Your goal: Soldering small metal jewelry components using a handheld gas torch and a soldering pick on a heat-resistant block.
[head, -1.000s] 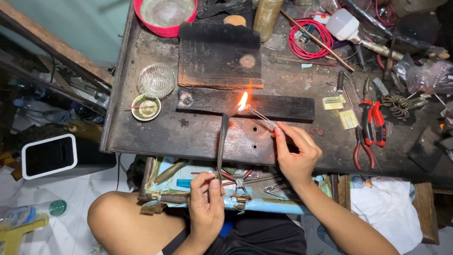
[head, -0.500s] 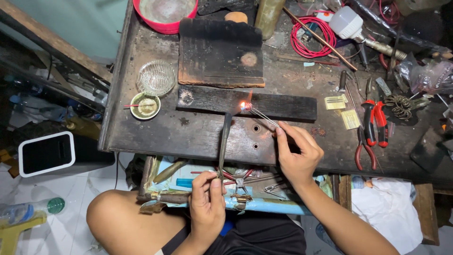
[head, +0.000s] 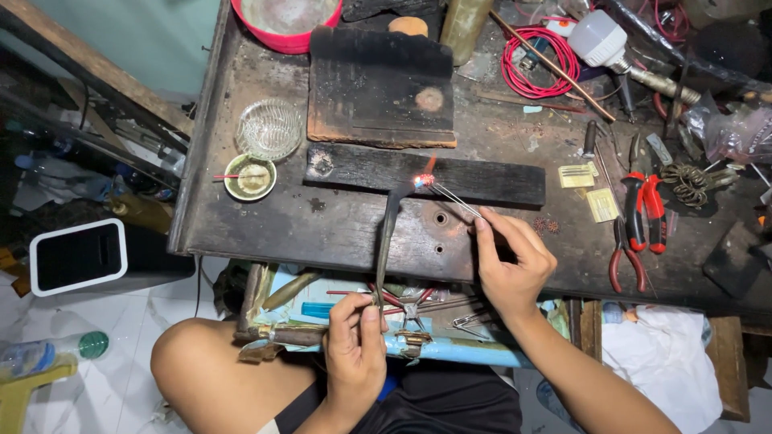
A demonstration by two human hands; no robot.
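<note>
The person is showing two bare forearms with no sleeves reaching the wrists, and neither the left hand (head: pixel 354 354) nor the right hand (head: pixel 515 265) is wearing a glove, ring, watch or bracelet that can be made out. The fingernails are looking short. At about 6 o'clock in the head view, dark, near-black clothing (head: pixel 450 402) is covering the lap, with a small patch of blue showing at its upper edge. A bare knee (head: pixel 209 362) is showing at about 7 o'clock, uncovered by any trouser leg.
</note>
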